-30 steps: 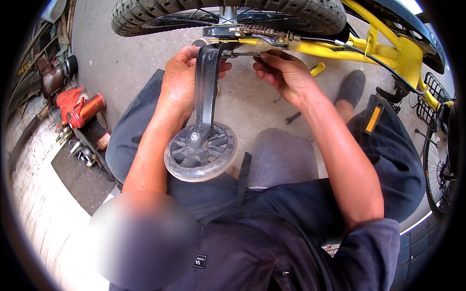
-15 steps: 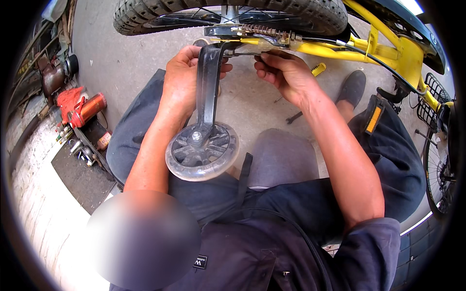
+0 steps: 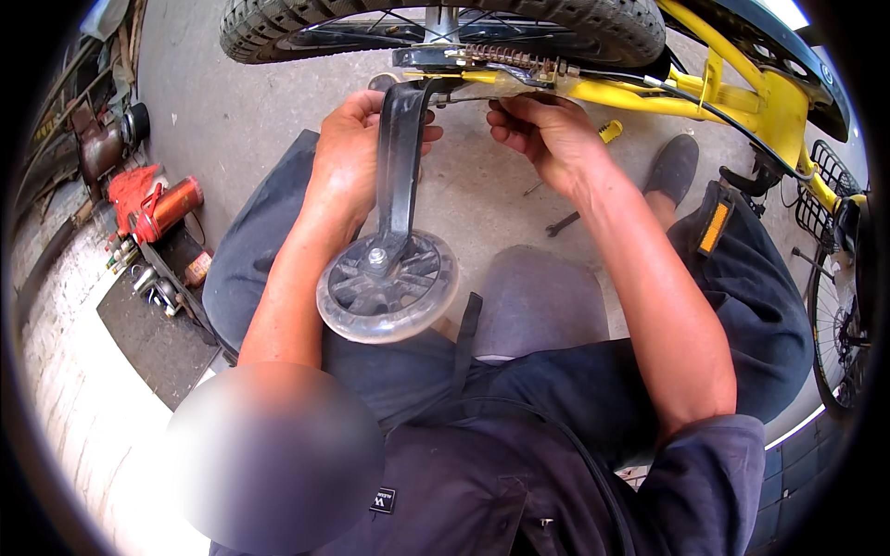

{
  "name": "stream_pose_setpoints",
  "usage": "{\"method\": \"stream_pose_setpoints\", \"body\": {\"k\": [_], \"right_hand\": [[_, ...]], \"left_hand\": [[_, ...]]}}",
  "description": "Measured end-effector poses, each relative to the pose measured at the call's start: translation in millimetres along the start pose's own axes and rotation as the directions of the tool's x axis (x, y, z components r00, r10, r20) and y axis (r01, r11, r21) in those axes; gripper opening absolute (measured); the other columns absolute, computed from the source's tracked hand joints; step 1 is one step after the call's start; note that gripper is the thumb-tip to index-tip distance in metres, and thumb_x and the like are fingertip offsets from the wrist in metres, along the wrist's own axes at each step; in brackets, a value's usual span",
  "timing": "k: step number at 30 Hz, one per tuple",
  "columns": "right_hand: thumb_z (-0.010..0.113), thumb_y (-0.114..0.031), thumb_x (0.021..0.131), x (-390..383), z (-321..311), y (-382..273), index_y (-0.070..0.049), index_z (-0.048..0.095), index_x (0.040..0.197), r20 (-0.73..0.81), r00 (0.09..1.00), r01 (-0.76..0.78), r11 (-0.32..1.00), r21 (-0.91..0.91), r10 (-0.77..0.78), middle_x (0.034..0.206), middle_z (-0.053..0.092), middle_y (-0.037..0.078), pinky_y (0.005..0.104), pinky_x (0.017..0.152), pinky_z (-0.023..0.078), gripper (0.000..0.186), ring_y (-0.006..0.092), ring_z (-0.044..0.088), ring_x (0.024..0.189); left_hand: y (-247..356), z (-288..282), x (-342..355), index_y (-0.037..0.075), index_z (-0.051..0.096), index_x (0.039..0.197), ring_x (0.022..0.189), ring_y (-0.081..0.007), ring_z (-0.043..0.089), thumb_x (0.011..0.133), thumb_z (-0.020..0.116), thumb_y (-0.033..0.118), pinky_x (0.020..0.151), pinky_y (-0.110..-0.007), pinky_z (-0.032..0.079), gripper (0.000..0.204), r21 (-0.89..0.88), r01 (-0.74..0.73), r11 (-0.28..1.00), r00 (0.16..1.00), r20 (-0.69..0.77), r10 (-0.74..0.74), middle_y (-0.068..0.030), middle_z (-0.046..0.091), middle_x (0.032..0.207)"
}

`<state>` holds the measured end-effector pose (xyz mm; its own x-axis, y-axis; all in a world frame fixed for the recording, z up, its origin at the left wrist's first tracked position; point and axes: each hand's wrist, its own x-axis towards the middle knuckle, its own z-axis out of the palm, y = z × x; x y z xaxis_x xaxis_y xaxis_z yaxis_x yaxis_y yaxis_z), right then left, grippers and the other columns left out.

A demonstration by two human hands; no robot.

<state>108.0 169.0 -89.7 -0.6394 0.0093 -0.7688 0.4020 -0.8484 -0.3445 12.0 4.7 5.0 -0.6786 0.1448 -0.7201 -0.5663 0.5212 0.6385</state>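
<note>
A yellow bicycle lies with its rear wheel (image 3: 278, 46) across the top of the view. From its axle area a black bracket (image 3: 399, 167) comes toward me, bearing a small training wheel (image 3: 387, 287) with a clear rim. My left hand (image 3: 348, 153) is curled behind the bracket's upper end, its fingertips showing on the right side; what they grip is hidden. Under the yellow frame tube, my right hand (image 3: 552, 139) is closed in a pinch on the end of a thin metal rod (image 3: 468, 100). A rusty spring (image 3: 505, 57) sits just above.
On the floor between my legs lie a dark wrench (image 3: 562, 224) and a yellow-handled screwdriver (image 3: 609, 132). A grey stool seat (image 3: 542, 301) is under me. To the left are an orange-red cylinder (image 3: 171, 208) and metal parts. Another bicycle wheel (image 3: 834, 324) stands at right.
My right fingers have shifted slightly up against the frame tube. The training wheel and bracket have moved a touch right and up. My left hand stays nearly in place.
</note>
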Motion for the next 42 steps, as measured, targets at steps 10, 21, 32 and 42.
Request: {"method": "stream_pose_setpoints", "body": {"k": [10, 21, 32, 42], "right_hand": [[0.061, -0.004, 0.092, 8.4, 2.1, 8.3, 0.008, 0.058, 0.106, 0.011, 1.0, -0.003, 0.999, 0.036, 0.002, 0.098, 0.065, 0.015, 0.0327, 0.073, 0.061, 0.019, 0.0238, 0.068, 0.084], [0.058, -0.003, 0.093, 15.1, 2.8, 13.5, 0.01, 0.056, 0.11, 0.03, 0.999, -0.02, 1.0, 0.022, 0.019, 0.1, 0.064, 0.017, 0.0346, 0.074, 0.061, 0.021, 0.0251, 0.067, 0.084], [0.058, -0.009, 0.096, 21.3, 4.0, 7.6, 0.0, 0.06, 0.113, 0.071, 0.997, 0.028, 1.0, 0.002, -0.028, 0.1, 0.063, 0.011, 0.0321, 0.074, 0.059, 0.019, 0.0206, 0.065, 0.086], [0.055, -0.003, 0.095, 20.9, -0.2, 11.2, 0.008, 0.058, 0.11, 0.038, 0.999, -0.002, 1.0, 0.004, 0.002, 0.1, 0.064, 0.015, 0.0358, 0.075, 0.061, 0.019, 0.0245, 0.067, 0.085]], "left_hand": [[-3.6, 0.3, -2.2, -0.001, 0.06, 0.104, 0.06, -0.0093, 0.061, 0.093, 0.062, 0.012, 0.048, -0.023, 0.049, 0.017, 0.005, -0.05, 0.999, 0.999, -0.009, 0.05, -0.0105, 0.071, 0.088], [-6.3, -5.0, 4.8, -0.005, 0.06, 0.105, 0.08, -0.0136, 0.067, 0.077, 0.075, 0.003, 0.071, -0.027, 0.056, 0.033, 0.03, -0.078, 0.997, 0.996, -0.032, 0.079, -0.0121, 0.07, 0.096], [-0.1, -3.1, 0.3, -0.005, 0.06, 0.106, 0.083, -0.0158, 0.068, 0.067, 0.081, 0.004, 0.074, -0.03, 0.057, 0.045, 0.145, -0.053, 0.988, 0.999, -0.003, 0.054, -0.013, 0.069, 0.098], [-1.1, -1.5, 2.0, -0.004, 0.061, 0.102, 0.084, -0.0142, 0.068, 0.069, 0.08, 0.004, 0.075, -0.027, 0.056, 0.039, 0.072, -0.061, 0.996, 0.998, -0.017, 0.062, -0.012, 0.069, 0.097]]}}
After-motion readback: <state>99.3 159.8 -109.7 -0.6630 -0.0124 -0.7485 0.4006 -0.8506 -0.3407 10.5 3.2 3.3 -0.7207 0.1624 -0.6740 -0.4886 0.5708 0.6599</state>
